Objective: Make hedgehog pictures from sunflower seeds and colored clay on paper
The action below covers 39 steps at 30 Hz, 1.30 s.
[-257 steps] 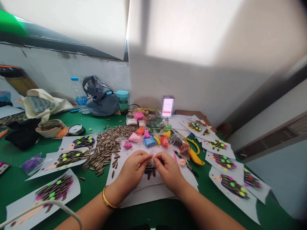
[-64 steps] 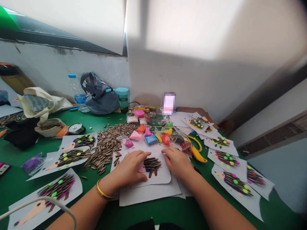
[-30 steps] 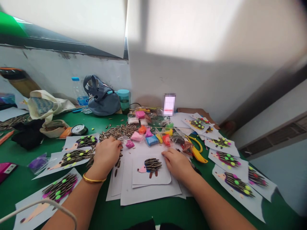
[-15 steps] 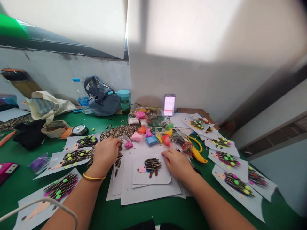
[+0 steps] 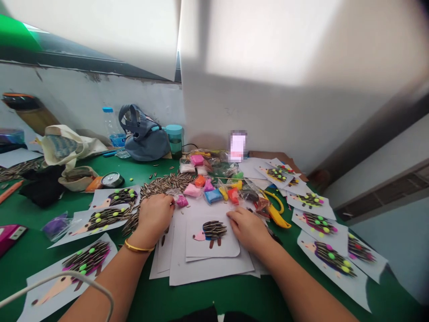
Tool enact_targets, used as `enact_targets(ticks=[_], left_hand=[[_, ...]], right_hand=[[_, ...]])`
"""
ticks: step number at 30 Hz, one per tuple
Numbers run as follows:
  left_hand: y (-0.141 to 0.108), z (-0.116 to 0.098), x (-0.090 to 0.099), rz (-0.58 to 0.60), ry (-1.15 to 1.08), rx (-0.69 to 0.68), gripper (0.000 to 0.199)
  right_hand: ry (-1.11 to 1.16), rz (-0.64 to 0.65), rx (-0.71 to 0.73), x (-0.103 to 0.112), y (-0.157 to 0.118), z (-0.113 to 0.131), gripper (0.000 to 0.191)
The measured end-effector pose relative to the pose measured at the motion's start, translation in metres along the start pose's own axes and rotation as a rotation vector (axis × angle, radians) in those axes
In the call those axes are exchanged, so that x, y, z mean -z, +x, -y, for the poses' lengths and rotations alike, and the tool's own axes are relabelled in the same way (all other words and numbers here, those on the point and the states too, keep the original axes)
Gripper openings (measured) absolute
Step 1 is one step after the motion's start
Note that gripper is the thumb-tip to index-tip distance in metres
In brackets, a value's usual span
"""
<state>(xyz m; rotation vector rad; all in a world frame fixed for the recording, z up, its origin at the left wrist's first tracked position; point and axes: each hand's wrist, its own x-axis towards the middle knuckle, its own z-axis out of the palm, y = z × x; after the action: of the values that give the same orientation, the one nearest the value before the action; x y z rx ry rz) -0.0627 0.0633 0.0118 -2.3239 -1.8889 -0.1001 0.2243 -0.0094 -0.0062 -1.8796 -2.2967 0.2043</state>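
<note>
Btwn left hand point(image 5: 156, 217) and right hand point(image 5: 250, 229), nearer the R: a hedgehog picture point(image 5: 215, 230), flat on a white card point(image 5: 211, 252), atop loose sheets point(image 5: 211, 273) on the green surface point(image 5: 187, 299). Long axis roughly L–R across the view, pink nose to the L, seed-covered back to the R. From left hand: off to the R and a bit lower in view. From right hand: just L, w/ fingertips at the card's upper R edge, appar. touching. Fingers there laid close tog.; thumb hidden, so can't tell if pinching.

For left hand: curled palm-down over the near R part of the sunflower seed pile point(image 5: 167, 182), fingertips drawn tog. beside a bagged magenta lump point(image 5: 182, 201); poss. holding a seed, can't tell. Beyond both hands, coloured clay packets point(image 5: 193, 191).

Writing: v. little. On the water bottle point(image 5: 109, 120), a blue label point(image 5: 119, 140), text too small. Upright screen point(image 5: 237, 147) pixelated, illegible. Faint scrawl point(image 5: 230, 111) on the wall point(image 5: 208, 112), can't make out.
</note>
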Motion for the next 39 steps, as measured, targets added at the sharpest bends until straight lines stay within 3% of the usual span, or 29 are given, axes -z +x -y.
enact_targets(ticks=[11,17,30,35,39], left_hand=[[0.0,-0.001,0.001,-0.012,-0.002,0.044,0.029],[-0.002,-0.002,0.0,0.002,-0.002,-0.011,0.027],[-0.002,-0.003,0.003,0.005,-0.024,0.059,0.03],[-0.003,-0.002,0.01,-0.156,-0.218,0.043,0.029],[-0.017,-0.031,0.008,-0.174,-0.685,-0.053,0.022]], right_hand=[[0.003,0.014,-0.006,0.001,0.0,0.0,0.029],[-0.001,0.016,-0.001,0.002,-0.001,0.001,0.029],[0.016,0.012,-0.001,-0.001,0.0,-0.001,0.029],[0.034,0.002,-0.002,0.003,-0.001,-0.001,0.03],[0.146,-0.104,0.037,0.009,-0.004,0.005,0.03]])
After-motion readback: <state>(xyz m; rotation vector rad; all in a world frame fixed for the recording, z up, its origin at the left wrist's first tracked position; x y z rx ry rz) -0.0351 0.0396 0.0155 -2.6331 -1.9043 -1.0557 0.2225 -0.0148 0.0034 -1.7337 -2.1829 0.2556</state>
